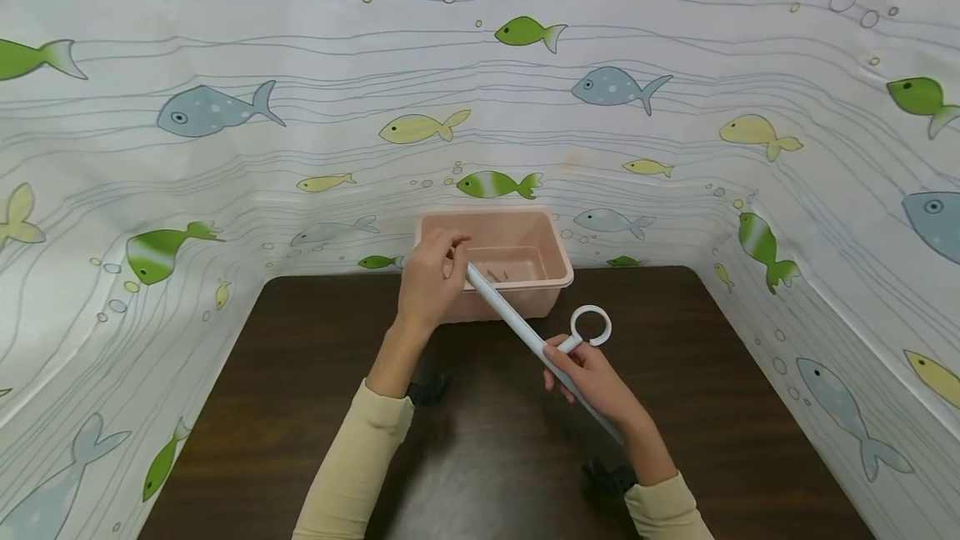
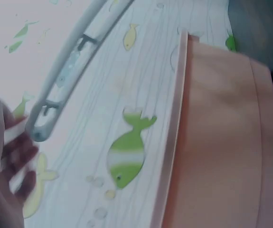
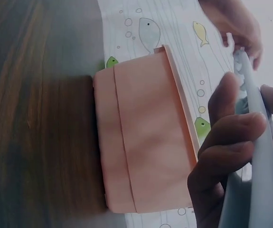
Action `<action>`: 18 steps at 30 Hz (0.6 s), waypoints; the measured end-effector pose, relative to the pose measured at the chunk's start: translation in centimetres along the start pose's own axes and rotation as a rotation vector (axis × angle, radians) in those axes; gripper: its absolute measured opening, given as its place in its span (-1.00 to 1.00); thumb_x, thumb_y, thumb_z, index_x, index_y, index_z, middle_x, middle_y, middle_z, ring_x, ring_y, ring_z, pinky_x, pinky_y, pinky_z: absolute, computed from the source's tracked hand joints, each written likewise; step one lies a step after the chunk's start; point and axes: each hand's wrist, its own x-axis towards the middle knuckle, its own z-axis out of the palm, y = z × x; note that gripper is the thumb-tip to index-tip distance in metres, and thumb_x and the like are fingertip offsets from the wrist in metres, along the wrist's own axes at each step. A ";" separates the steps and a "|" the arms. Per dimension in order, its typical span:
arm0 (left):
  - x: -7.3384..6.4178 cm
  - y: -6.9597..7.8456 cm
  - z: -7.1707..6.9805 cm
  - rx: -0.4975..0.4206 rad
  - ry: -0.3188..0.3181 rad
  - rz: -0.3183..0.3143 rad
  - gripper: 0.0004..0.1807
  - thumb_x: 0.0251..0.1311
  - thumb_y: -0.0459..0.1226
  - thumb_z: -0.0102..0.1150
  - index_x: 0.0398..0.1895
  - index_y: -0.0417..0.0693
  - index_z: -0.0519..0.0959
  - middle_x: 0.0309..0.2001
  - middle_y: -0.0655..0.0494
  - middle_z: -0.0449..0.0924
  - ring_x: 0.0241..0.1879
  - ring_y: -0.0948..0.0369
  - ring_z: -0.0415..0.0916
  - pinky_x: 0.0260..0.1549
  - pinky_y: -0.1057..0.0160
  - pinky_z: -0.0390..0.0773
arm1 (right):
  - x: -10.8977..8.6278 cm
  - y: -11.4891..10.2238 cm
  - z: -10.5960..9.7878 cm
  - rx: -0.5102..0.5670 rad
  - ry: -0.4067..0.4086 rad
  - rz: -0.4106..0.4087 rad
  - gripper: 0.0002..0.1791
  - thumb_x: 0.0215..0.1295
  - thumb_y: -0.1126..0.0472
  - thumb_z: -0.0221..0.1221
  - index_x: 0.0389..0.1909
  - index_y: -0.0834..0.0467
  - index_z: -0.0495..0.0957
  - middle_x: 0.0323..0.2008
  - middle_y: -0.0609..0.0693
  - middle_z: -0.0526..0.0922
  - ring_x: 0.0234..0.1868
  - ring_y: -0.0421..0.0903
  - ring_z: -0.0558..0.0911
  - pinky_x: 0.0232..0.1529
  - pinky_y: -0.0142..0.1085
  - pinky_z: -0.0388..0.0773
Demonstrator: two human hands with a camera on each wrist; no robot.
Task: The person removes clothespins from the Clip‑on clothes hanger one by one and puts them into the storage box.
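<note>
A long white plastic hanger bar (image 1: 510, 315) with a ring-shaped hook (image 1: 592, 325) slants between the hands. My right hand (image 1: 588, 373) grips it near the hook's stem, fingers wrapped round the bar in the right wrist view. At the bar's far upper end is my left hand (image 1: 435, 273), its fingertips close together beside the tip. A small pale curled piece (image 3: 230, 42) shows at the left fingers in the right wrist view. Slots with small cross-pieces run along the bar (image 2: 70, 71) in the left wrist view.
Behind the left hand stands a pink plastic box (image 1: 558, 261), at the back of the dark wooden table (image 1: 487, 473). A few small thin pieces (image 1: 495, 275) lie inside it. White fish-patterned sheeting (image 1: 480, 107) surrounds the table at the back and sides.
</note>
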 end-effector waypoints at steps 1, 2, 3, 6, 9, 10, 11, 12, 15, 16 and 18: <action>-0.2 0.1 -0.2 0.018 -0.018 0.068 -0.78 0.54 -0.34 0.13 0.07 -0.15 0.72 -0.11 -0.06 0.73 -0.18 0.03 0.65 -0.18 0.04 0.66 | 0.0 0.0 0.0 -0.003 -0.011 0.008 -0.68 0.72 -0.05 0.07 0.12 0.11 0.59 -0.41 0.10 0.69 -0.63 -0.15 0.46 -0.58 -0.17 0.48; -0.4 0.3 -0.4 0.044 -0.039 0.136 -0.79 0.53 -0.34 0.15 0.06 -0.13 0.72 -0.11 -0.02 0.73 -0.15 0.04 0.65 -0.11 0.02 0.67 | 0.1 0.1 -0.1 -0.009 -0.020 0.015 -0.67 0.72 -0.06 0.06 0.12 0.11 0.59 -0.41 0.12 0.70 -0.63 -0.14 0.46 -0.57 -0.15 0.49; -0.6 0.5 -0.5 0.074 -0.062 0.202 -0.81 0.52 -0.33 0.17 0.04 -0.11 0.73 -0.11 0.01 0.74 -0.12 0.04 0.66 -0.05 0.01 0.67 | 0.1 0.2 -0.1 -0.013 -0.028 0.020 -0.67 0.72 -0.06 0.06 0.12 0.11 0.59 -0.40 0.12 0.70 -0.63 -0.14 0.46 -0.56 -0.13 0.49; -1.3 1.2 -0.8 0.159 -0.129 0.362 -0.84 0.49 -0.28 0.24 0.01 -0.03 0.74 -0.08 0.09 0.76 -0.04 0.07 0.65 0.08 -0.02 0.62 | 0.3 0.5 0.0 -0.029 -0.044 0.026 -0.67 0.73 -0.07 0.05 0.11 0.10 0.59 -0.39 0.14 0.70 -0.63 -0.13 0.45 -0.56 -0.09 0.49; -2.0 2.0 -0.8 0.204 -0.154 0.462 -0.87 0.44 -0.24 0.29 -0.04 0.02 0.75 -0.09 0.15 0.76 -0.02 0.10 0.67 0.07 -0.02 0.61 | 0.4 0.8 0.2 -0.033 -0.054 0.024 -0.67 0.73 -0.07 0.05 0.11 0.08 0.60 -0.39 0.15 0.70 -0.62 -0.14 0.45 -0.56 -0.07 0.50; -2.3 2.2 -0.7 0.203 -0.153 0.491 -0.87 0.45 -0.22 0.28 -0.06 0.03 0.76 -0.11 0.16 0.76 -0.03 0.11 0.67 0.06 0.00 0.62 | 0.5 0.8 0.3 -0.034 -0.059 0.020 -0.67 0.73 -0.07 0.04 0.11 0.07 0.60 -0.38 0.16 0.70 -0.62 -0.14 0.45 -0.56 -0.07 0.50; -2.6 2.4 -0.7 0.198 -0.148 0.519 -0.87 0.45 -0.21 0.28 -0.08 0.04 0.76 -0.12 0.17 0.76 -0.06 0.12 0.68 0.03 0.02 0.63 | 0.6 0.9 0.4 -0.035 -0.063 0.017 -0.67 0.74 -0.07 0.04 0.11 0.07 0.60 -0.38 0.16 0.70 -0.62 -0.14 0.45 -0.56 -0.06 0.50; -2.9 2.6 -0.6 0.192 -0.139 0.549 -0.87 0.45 -0.19 0.28 -0.10 0.04 0.77 -0.14 0.18 0.77 -0.07 0.12 0.69 0.01 0.04 0.65 | 0.7 0.9 0.4 -0.036 -0.068 0.015 -0.67 0.74 -0.07 0.04 0.11 0.07 0.60 -0.38 0.16 0.70 -0.62 -0.15 0.45 -0.57 -0.06 0.50; -3.6 3.4 -0.4 0.190 -0.133 0.622 -0.84 0.43 -0.12 0.32 -0.12 0.04 0.77 -0.16 0.20 0.76 -0.10 0.15 0.70 0.04 0.09 0.67 | 0.9 0.9 0.5 -0.041 -0.091 -0.001 -0.67 0.74 -0.06 0.02 0.13 0.08 0.59 -0.38 0.15 0.71 -0.62 -0.14 0.44 -0.58 -0.06 0.49; -3.8 3.6 -0.2 0.200 -0.135 0.645 -0.80 0.42 -0.08 0.35 -0.11 0.04 0.78 -0.16 0.20 0.77 -0.10 0.16 0.70 0.05 0.09 0.67 | 1.0 0.9 0.5 -0.041 -0.100 -0.004 -0.66 0.75 -0.06 0.02 0.13 0.09 0.59 -0.37 0.14 0.70 -0.62 -0.14 0.44 -0.58 -0.06 0.48; -4.3 3.9 -0.1 0.217 -0.161 0.667 -0.70 0.34 0.01 0.44 -0.07 0.04 0.79 -0.14 0.20 0.79 -0.07 0.18 0.72 0.10 0.10 0.67 | 1.1 0.7 0.4 -0.039 -0.114 0.000 -0.66 0.74 -0.07 0.02 0.15 0.07 0.59 -0.36 0.12 0.70 -0.62 -0.15 0.43 -0.57 -0.06 0.48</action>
